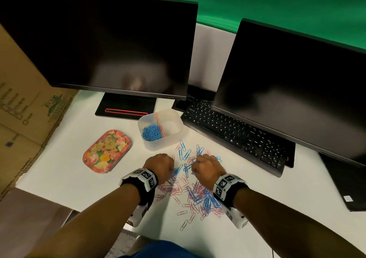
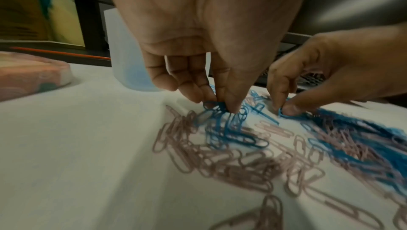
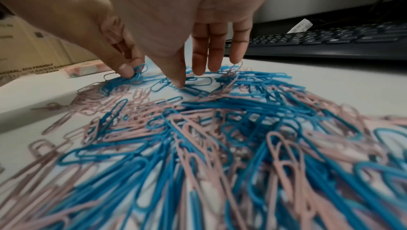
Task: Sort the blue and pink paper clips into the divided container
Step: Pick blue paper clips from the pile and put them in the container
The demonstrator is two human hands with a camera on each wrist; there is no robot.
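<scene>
fingers (image 2: 229, 101) of two hands pinch blue clips (image 2: 222, 122) (uncountable pile).

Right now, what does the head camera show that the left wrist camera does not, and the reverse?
Only the head view shows inside the translucent plastic divided container: blue clips fill its left compartment, a few pink ones lie by the divider. It also shows the two dark monitors.

Only the left wrist view shows the left hand pinching a bunch of blue paper clips, and the right hand pinching one blue clip.

Both show the mixed pile of blue and pink paper clips, the flowered oval tray, the white desk.
</scene>
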